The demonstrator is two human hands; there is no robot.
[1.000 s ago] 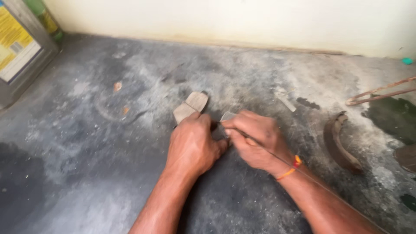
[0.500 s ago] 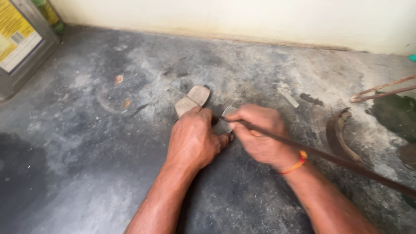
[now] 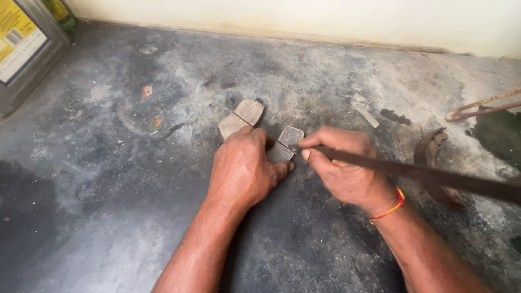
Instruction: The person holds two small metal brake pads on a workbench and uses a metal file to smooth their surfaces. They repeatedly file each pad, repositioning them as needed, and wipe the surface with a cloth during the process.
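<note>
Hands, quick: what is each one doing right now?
Left hand: palm down, pressing the grey grooved flat pad on the dark floor.
Right hand: closed around the long thin dark metal blade, tip at the pad's groove.

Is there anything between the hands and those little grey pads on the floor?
Nothing visible. The left hand presses directly on the grey pads, and the right hand holds a thin dark blade with its tip right at the nearer pad.
</note>
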